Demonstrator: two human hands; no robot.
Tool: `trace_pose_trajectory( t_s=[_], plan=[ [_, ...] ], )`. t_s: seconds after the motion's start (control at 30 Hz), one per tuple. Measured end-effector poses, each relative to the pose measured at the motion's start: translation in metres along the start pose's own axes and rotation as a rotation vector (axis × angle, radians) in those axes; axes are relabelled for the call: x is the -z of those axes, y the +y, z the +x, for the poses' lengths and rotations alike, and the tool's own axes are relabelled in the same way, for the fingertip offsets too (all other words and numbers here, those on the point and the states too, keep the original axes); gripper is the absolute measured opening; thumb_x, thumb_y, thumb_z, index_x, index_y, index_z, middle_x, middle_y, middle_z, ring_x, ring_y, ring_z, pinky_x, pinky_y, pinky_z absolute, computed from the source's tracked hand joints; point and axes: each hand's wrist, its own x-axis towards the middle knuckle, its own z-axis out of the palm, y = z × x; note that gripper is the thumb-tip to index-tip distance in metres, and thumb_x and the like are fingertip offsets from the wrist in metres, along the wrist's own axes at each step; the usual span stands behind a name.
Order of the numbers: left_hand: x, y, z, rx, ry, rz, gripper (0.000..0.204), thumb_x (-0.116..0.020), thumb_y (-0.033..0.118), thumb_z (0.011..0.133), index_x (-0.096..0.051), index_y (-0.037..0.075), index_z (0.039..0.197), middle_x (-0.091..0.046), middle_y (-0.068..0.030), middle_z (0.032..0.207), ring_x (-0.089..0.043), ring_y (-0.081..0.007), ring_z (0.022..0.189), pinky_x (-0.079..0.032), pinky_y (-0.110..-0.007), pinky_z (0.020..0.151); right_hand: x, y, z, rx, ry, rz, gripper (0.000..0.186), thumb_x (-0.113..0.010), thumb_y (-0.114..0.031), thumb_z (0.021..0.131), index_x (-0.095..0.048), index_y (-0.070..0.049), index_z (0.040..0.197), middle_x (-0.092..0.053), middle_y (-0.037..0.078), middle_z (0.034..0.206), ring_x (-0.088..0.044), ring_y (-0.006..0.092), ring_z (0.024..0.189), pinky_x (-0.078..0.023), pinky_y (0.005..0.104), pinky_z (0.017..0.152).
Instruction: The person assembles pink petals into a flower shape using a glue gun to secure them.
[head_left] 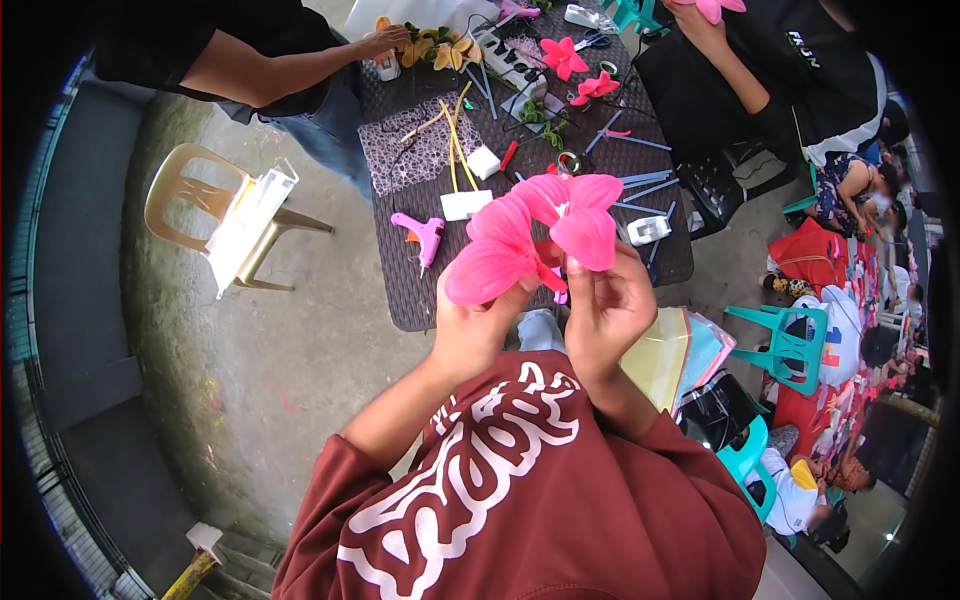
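Note:
Just past the table's near edge, I hold up an artificial pink flower [492,245] with broad petals between both hands. My left hand [470,325] grips its left-hand petals from below, thumb pressed inward. My right hand [610,312] pinches the flower's right side, fingers curled under the right petals [585,228]. The petals and fingers hide most of the stem and the join. Left of the flower lies a pink glue gun [422,238] on the table, and a white box [466,205] sits behind the left petals. To the right is a white tape dispenser [649,230].
The dark woven table [400,290] carries blue-grey glue sticks [645,187], yellow stems [455,140], a power strip [500,55], scissors [592,40] and finished pink flowers [565,58]. One person's hand [385,42] touches yellow flowers; another person's hand [700,28] holds a pink flower. A beige chair [185,185] stands left.

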Motion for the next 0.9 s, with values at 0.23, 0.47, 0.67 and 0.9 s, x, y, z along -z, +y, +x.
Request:
trace_pose_trajectory(
  t_s=[0.23,0.47,0.67,0.9],
  plan=[
    [-0.003,0.008,-0.001,-0.018,-0.012,0.055,0.018,-0.062,0.007,0.083,-0.059,-0.005,0.096,-0.064,-0.0106,0.094,-0.059,-0.014,0.083,-0.048,-0.028,0.075,0.005,-0.007,0.001,-0.111,0.015,0.161,0.016,-0.058,0.004,0.083,-0.053,0.003,0.098,-0.061,0.01,0.093,-0.058,0.0106,0.086,-0.045,0.0216,0.076],
    [-0.002,0.008,-0.001,-0.011,-0.013,0.13,0.017,-0.064,0.005,0.08,-0.06,-0.003,0.095,-0.063,-0.0074,0.087,-0.06,-0.0126,0.08,-0.049,-0.027,0.071,0.01,-0.01,0.012,-0.217,-0.082,0.259,0.018,-0.062,0.005,0.081,-0.052,0.003,0.096,-0.062,0.015,0.097,-0.06,0.0133,0.087,-0.048,0.0221,0.074],
    [0.003,0.008,-0.003,-0.014,-0.022,0.107,0.021,-0.064,0.005,0.079,-0.059,-0.003,0.098,-0.063,-0.0079,0.091,-0.06,-0.0134,0.082,-0.048,-0.028,0.073,0.02,-0.007,0.022,-0.227,-0.264,0.238,0.026,-0.068,0.004,0.076,-0.053,0.003,0.096,-0.062,0.012,0.097,-0.06,0.0116,0.083,-0.046,0.0209,0.07],
    [0.004,0.003,-0.003,-0.018,-0.015,0.058,0.02,-0.065,0.005,0.079,-0.059,-0.003,0.097,-0.063,-0.0083,0.091,-0.06,-0.013,0.083,-0.048,-0.028,0.074,0.023,-0.008,0.032,-0.247,-0.352,0.263,0.033,-0.063,0.008,0.075,-0.051,0.003,0.105,-0.059,0.008,0.099,-0.058,0.0107,0.085,-0.046,0.0223,0.073]
  ],
)
